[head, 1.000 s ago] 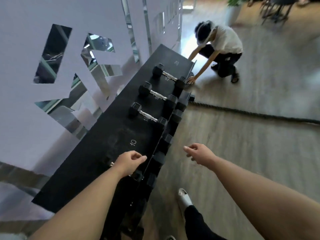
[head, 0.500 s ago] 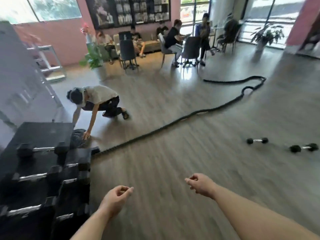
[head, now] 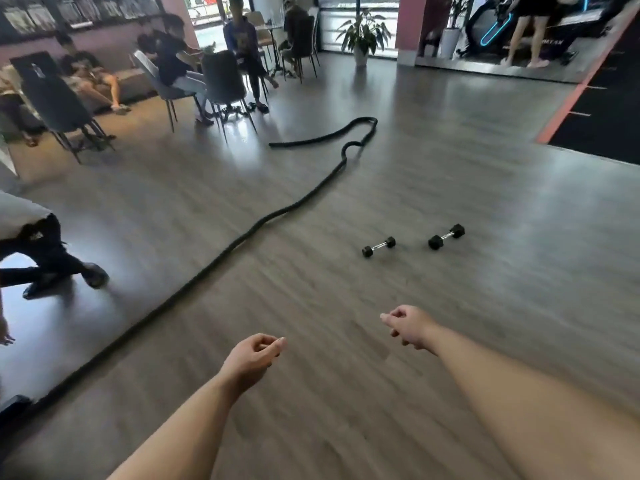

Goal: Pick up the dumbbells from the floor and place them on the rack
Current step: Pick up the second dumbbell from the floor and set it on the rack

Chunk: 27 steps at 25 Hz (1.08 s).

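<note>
Two small black hex dumbbells with chrome handles lie on the wooden floor ahead of me: the nearer dumbbell (head: 379, 246) and, to its right, the second dumbbell (head: 446, 236). My left hand (head: 252, 358) hangs low in the middle with its fingers loosely curled and nothing in it. My right hand (head: 408, 325) is held forward to the right, fingers also curled in, holding nothing. Both hands are well short of the dumbbells. The rack is out of view.
A thick black battle rope (head: 249, 233) snakes diagonally across the floor from lower left to the middle. A crouching person's legs (head: 45, 258) are at the left edge. Seated people and chairs (head: 221, 81) stand at the back, with a potted plant (head: 362, 36).
My view has swung right, away from the rack, which has left the frame. The two floor dumbbells are now nearer the centre. My left hand has let go of the racked dumbbell.
</note>
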Each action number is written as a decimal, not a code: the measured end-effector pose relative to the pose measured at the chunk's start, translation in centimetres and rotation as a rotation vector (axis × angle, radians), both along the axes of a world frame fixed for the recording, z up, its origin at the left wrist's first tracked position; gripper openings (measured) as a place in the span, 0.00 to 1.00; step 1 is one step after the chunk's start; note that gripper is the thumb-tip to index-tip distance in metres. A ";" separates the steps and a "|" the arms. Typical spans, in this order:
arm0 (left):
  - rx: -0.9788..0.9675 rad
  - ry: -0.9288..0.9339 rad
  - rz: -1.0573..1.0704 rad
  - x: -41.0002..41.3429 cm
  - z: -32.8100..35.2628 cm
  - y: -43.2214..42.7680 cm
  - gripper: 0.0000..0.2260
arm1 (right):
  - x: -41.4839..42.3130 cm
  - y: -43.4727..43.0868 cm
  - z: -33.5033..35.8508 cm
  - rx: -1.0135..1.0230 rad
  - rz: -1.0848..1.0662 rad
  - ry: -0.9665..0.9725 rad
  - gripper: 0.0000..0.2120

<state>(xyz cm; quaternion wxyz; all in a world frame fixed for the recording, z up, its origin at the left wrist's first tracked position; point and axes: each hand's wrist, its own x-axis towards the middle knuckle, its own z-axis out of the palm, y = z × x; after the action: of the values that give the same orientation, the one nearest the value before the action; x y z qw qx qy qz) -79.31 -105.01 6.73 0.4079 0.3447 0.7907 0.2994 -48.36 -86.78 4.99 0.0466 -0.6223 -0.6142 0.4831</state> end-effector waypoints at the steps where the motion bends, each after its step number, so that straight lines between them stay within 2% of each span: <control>1: 0.003 -0.005 -0.018 0.4 0.2 2.4 0.12 | 0.6 1.7 -0.3 -0.008 -0.017 0.000 0.18; 10: -0.004 -0.043 -0.192 -2.4 -2.7 24.3 0.12 | -3.1 16.9 -2.0 -0.032 -0.125 0.020 0.13; 14: -0.030 -0.055 -0.266 -4.2 -2.8 34.8 0.13 | -4.9 24.5 -1.6 -0.020 -0.176 0.014 0.16; 20: -0.073 -0.034 -0.351 -3.0 -2.9 48.6 0.17 | -4.8 35.5 -2.0 -0.052 -0.213 0.080 0.13; 27: -0.079 -0.019 -0.210 1.1 -3.5 61.5 0.19 | 2.0 52.0 -2.5 -0.058 -0.067 -0.043 0.14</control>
<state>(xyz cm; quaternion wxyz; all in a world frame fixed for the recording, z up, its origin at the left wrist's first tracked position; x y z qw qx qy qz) -78.25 -43.46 3.25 0.4577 0.4064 0.7575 0.2270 -46.38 -34.79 2.45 0.0316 -0.6539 -0.5795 0.4855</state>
